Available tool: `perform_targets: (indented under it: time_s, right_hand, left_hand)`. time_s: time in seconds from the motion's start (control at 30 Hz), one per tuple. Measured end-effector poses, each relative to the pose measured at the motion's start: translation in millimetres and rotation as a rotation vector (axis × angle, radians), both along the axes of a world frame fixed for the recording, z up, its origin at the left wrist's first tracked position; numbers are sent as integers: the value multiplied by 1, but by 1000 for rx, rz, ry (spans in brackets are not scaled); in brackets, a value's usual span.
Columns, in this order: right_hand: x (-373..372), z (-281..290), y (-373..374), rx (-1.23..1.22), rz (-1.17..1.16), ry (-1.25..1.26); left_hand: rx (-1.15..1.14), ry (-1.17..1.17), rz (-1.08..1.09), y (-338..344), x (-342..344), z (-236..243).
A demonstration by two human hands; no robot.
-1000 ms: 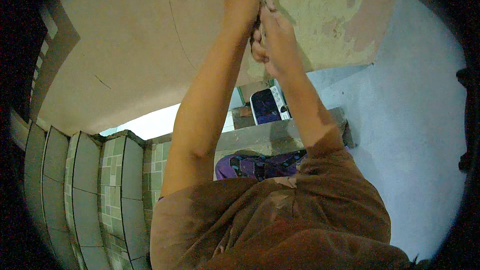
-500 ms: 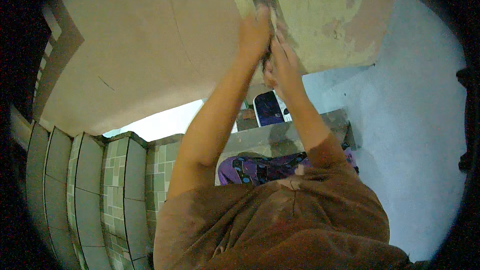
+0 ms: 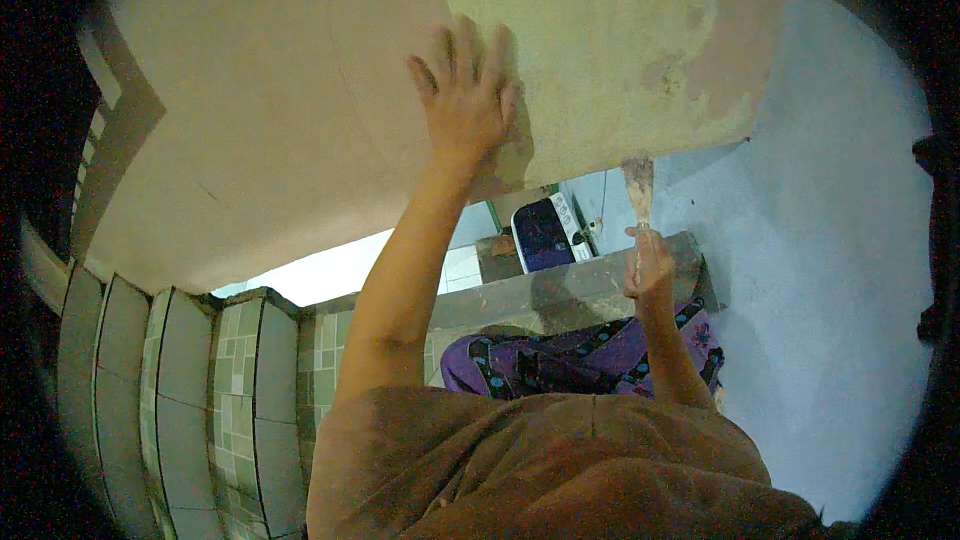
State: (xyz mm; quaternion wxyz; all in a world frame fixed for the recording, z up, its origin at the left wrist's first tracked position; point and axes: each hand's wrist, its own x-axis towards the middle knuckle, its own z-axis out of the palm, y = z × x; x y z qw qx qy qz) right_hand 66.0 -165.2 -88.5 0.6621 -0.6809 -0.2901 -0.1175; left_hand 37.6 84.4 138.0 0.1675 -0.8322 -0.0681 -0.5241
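My left hand [image 3: 465, 110] rests with fingers spread on the sloped painted surface [image 3: 280, 90], just left of a patch of pale yellow [image 3: 590, 50] that has irregular pink areas around it. Lower and to the right, my right hand [image 3: 648, 262] grips the handle of a putty knife [image 3: 639, 190]. The knife's flat, residue-streaked blade points up toward the bottom edge of the yellow patch; whether it touches there I cannot tell. Purple patterned cloth [image 3: 540, 365] shows below my hands, above my brown shirt.
Tiled steps [image 3: 235, 390] run along the left. A concrete ledge [image 3: 530, 295] crosses beneath the sloped surface. Beyond it, lower down, is a white appliance with a dark lid [image 3: 540, 233], perhaps a washing machine. A pale blue wall [image 3: 820, 270] rises on the right.
Both hands were together on the tool high on the surface. They have parted: my left hand now lies open, and my right hand has moved down and right with the putty knife.
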Motion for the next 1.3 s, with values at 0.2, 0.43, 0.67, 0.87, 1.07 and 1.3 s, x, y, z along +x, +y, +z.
perform_targets:
  time_s: [0.2,0.43,0.67,0.87,1.07,1.3]
  right_hand:
    - [-10,-8,-12,-362,-215,-386]
    - [-16,-18,-21,176,192,833]
    - [-20,-23,-5,87,-27,449]
    - [-12,-6,-19,211,53,508]
    - [-7,-39,-26,-200,-91,166]
    - [-27,-57,-79,-197,-254,592]
  left_hand:
    - [188,299,-226,-6,4,-71]
    - [154,60,-203,-12,20,22]
    - [196,-178,27,-14,22,92]
    - [139,-151,27,-37,44,75]
    - [179,-195,-7,-38,45,79]
    - [185,-264,1,-41,55,72]
